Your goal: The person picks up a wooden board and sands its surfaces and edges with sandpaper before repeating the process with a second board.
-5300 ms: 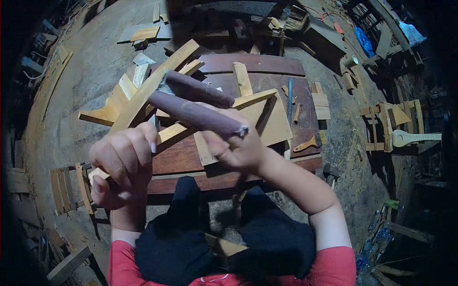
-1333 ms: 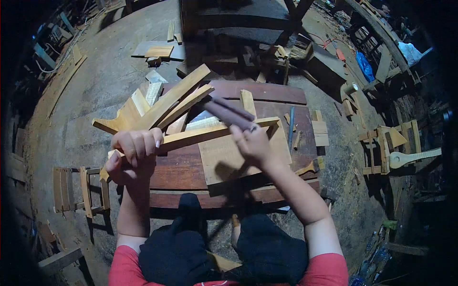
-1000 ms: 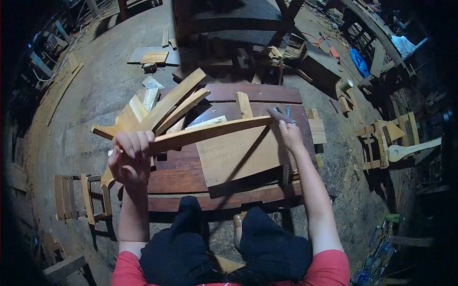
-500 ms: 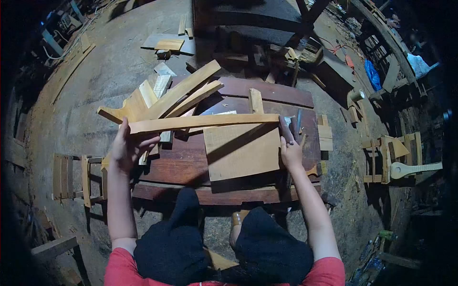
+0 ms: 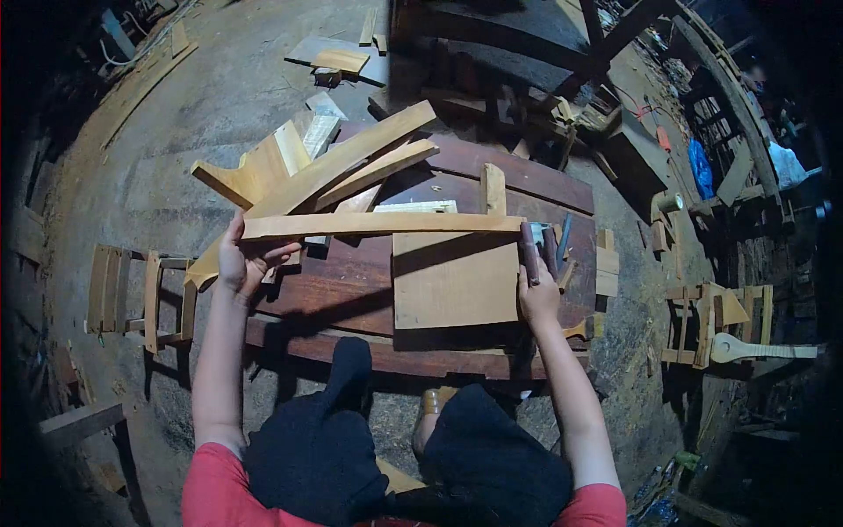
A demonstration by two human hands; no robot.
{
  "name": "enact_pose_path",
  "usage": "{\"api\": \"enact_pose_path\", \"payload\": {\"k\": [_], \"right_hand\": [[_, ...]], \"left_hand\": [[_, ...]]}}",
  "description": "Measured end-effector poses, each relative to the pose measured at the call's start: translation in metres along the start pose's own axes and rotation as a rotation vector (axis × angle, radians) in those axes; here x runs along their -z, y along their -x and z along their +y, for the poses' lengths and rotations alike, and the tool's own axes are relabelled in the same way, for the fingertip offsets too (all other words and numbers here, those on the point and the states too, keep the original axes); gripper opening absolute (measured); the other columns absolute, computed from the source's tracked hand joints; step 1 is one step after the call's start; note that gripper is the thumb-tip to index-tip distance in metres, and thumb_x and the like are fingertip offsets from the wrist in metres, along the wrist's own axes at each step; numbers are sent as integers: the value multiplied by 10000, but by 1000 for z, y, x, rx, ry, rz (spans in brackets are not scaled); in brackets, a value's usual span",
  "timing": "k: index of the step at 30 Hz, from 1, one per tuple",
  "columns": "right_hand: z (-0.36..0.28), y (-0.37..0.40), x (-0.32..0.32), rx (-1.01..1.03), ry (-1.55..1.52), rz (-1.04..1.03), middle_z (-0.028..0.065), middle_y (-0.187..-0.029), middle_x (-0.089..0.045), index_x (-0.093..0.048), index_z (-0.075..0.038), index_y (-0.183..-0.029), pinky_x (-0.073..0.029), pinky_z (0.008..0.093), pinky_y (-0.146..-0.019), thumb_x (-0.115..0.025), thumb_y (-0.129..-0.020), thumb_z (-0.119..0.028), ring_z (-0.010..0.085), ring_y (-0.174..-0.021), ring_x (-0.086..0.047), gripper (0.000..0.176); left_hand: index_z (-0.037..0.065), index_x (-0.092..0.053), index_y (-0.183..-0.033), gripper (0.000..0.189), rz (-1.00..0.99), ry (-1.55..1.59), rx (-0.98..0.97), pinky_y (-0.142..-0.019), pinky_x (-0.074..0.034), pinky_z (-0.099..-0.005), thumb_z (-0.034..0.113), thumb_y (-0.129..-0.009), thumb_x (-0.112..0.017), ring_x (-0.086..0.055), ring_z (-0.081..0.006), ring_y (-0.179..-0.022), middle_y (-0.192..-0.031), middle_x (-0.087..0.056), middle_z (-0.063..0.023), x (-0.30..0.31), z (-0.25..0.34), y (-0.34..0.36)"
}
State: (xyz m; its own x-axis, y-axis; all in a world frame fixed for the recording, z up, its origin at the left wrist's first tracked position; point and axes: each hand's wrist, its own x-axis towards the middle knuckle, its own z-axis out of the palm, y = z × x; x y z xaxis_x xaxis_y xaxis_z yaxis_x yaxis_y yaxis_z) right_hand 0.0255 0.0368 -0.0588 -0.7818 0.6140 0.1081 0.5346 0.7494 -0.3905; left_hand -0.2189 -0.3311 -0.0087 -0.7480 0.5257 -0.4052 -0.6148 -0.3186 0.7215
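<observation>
A long, slightly curved wooden strip (image 5: 378, 225) spans between my two hands above the reddish-brown table. Its left end rests in my left hand (image 5: 246, 259), with the thumb up against it and the fingers curled below. At the strip's right end, my right hand (image 5: 538, 288) is closed on a dark, rod-like tool (image 5: 530, 253) that stands close to the strip. Below the strip lies a flat rectangular board (image 5: 457, 285). Several wooden pieces are piled at the table's left, among them a long plank (image 5: 351, 156) and a curved-edged piece (image 5: 250, 176).
The low table (image 5: 334, 294) is in front of my knees. Wooden frames stand on the floor at left (image 5: 151, 303) and right (image 5: 707, 321). A pale paddle-shaped piece (image 5: 733, 348) lies by the right frame. Dark benches (image 5: 492, 53) stand beyond the table.
The view has shifted, so the table and pile appear further right. The strip is still between my hands and now looks more level.
</observation>
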Motion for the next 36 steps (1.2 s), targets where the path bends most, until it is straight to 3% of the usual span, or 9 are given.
{"api": "enact_pose_path", "payload": {"k": [4,6,7,12,14,15,17,26,36], "right_hand": [[-2,2,-1,14,-14,5,124,-1002,-509,-444,-87,-1082,-415,364,-711,-454,-749,-220,280,-861,-509,359],[8,1,-6,43,29,71,126,-956,-528,-450,-83,-1071,-415,370,-696,-455,-749,-216,287,-836,-518,348],[6,1,-2,58,47,75,125,-940,-534,-455,-78,-1062,-415,372,-695,-457,-748,-212,291,-825,-522,341],[3,1,1,0,14,-16,153,-996,-510,-446,-86,-1091,-387,366,-765,-453,-757,-202,303,-909,-489,353],[1,1,2,-29,-6,-39,149,-1000,-510,-447,-85,-1090,-383,367,-773,-451,-758,-204,301,-916,-487,353],[1,1,2,-26,-6,-38,149,-1000,-510,-447,-85,-1090,-383,367,-773,-451,-758,-204,301,-916,-487,353],[2,1,-1,101,100,84,129,-909,-547,-464,-66,-1046,-423,369,-679,-456,-752,-215,290,-795,-534,330],[0,3,-1,69,90,97,129,-910,-546,-470,-79,-1041,-411,375,-686,-470,-745,-228,287,-801,-532,331],[7,2,-5,91,101,109,130,-923,-544,-480,-64,-1032,-404,370,-706,-470,-748,-231,288,-825,-526,330]], "left_hand": [[-73,-424,-1010,606,57,63,-6,-584,-492,-330,476,-789,-295,-565,-307,-728,-901,-529,-208,-2,11,0],[-55,-459,-983,564,224,115,-127,-562,-466,-322,452,-801,-290,-571,-290,-642,-893,-543,-185,0,17,0],[-57,-473,-953,541,37,60,-132,-578,-468,-327,434,-803,-307,-568,-285,-696,-873,-546,-190,22,19,0],[-62,-453,-985,552,17,174,-221,-641,-458,-332,439,-805,-309,-553,-273,-791,-906,-535,-199,32,18,-1],[-66,-411,-1028,615,144,265,-201,-682,-442,-330,487,-796,-279,-546,-267,-827,-930,-521,-211,15,13,-1],[-72,-370,-1065,630,71,248,-209,-713,-432,-332,490,-795,-282,-523,-275,-881,-970,-499,-221,19,8,-5],[-72,-371,-1063,631,108,263,-192,-711,-431,-329,492,-796,-279,-521,-278,-887,-970,-499,-220,16,-1,-7],[-17,-309,-1128,590,174,320,-118,-714,-420,-314,476,-804,-282,-482,-284,-955,-1018,-465,-213,14,-31,-9],[-9,-304,-1102,548,193,519,19,-741,-417,-318,434,-789,-384,-476,-262,-968,-1042,-447,-195,17,-47,-13]]}}
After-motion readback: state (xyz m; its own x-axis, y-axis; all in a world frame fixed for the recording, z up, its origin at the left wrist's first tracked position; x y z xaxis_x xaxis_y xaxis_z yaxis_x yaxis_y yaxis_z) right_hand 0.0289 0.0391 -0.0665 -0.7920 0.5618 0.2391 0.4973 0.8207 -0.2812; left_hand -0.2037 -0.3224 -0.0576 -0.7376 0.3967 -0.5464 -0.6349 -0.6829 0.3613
